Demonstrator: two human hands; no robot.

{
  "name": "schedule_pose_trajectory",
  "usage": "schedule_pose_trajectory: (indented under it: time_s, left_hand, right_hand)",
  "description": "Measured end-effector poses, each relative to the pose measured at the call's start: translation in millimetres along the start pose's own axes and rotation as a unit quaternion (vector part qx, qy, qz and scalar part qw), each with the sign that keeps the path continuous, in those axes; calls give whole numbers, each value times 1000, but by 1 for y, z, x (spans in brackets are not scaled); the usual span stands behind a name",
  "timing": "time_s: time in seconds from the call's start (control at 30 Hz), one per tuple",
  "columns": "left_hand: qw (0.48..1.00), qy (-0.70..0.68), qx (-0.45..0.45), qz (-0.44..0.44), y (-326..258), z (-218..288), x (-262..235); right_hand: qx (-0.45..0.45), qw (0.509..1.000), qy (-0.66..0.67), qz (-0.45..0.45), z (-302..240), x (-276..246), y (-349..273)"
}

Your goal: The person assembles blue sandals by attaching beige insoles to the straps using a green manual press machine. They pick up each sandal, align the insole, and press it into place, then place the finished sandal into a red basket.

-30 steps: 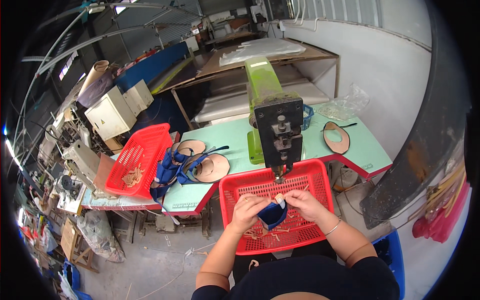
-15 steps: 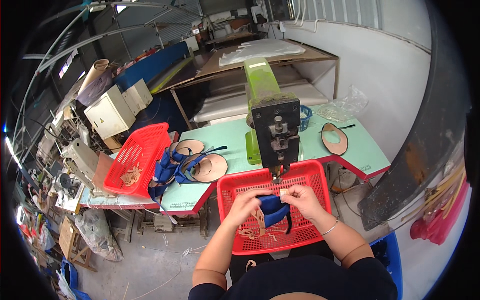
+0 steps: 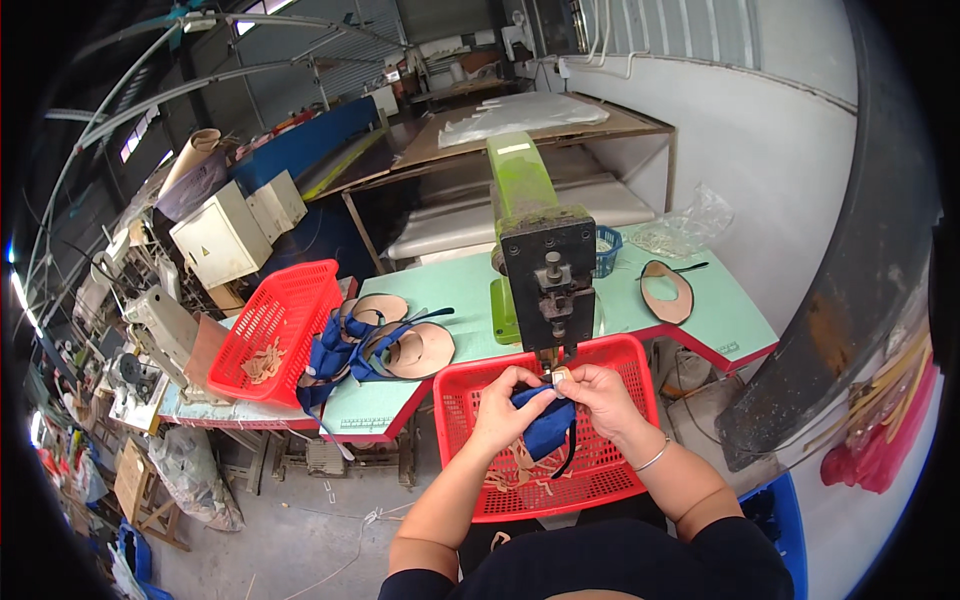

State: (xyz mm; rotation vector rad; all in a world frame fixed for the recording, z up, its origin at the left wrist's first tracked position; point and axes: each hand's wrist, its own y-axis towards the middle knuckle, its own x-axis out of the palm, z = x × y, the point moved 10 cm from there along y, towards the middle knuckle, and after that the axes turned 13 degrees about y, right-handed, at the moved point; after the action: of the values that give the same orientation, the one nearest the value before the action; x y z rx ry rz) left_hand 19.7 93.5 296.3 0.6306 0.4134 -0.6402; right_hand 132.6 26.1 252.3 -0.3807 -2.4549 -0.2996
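Over the red basket (image 3: 470, 508) in front of me, my left hand (image 3: 505, 410) pinches the upper left edge of a blue fabric piece (image 3: 548, 432). My right hand (image 3: 602, 405) is closed on the piece's upper right edge, where a small pale square patch (image 3: 560, 376) shows at the fingertips. A dark strap (image 3: 571, 450) hangs from the right side of the piece. Both hands are just below the lower end of the black head (image 3: 552, 270) of a green machine (image 3: 522, 175). Thin tan strips (image 3: 515, 478) lie in the basket below.
Blue straps with round tan pieces (image 3: 420, 350) lie on the green tabletop (image 3: 470, 300), beside another red basket (image 3: 285, 310) holding tan scraps. Right of the machine are a tan ring (image 3: 667, 293) and a small blue basket (image 3: 607, 252). A dark slanted column (image 3: 815, 300) stands at the right.
Both hands have moved up and closer together, bringing the blue fabric piece and its patch nearer the machine's lower end. The left fingers now reach the patch's edge.
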Motion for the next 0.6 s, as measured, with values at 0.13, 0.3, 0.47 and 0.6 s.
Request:
schedule_pose_trajectory:
  time_s: [0.13,0.3,0.47,0.6]
  left_hand:
    - [1000,-23,-6,2,-1,-2,-1]
    - [998,-58,-11,0,-3,-8,0]
    - [996,-88,-21,6,-9,-21,2]
    - [993,-116,-24,-2,-8,-18,6]
  right_hand:
    - [4,1000,5,4,1,-1,0]
    - [-8,1000,-8,6,-4,3,2]
    - [-5,1000,-13,-2,0,7,5]
    - [-23,999,-49,-1,-9,9,6]
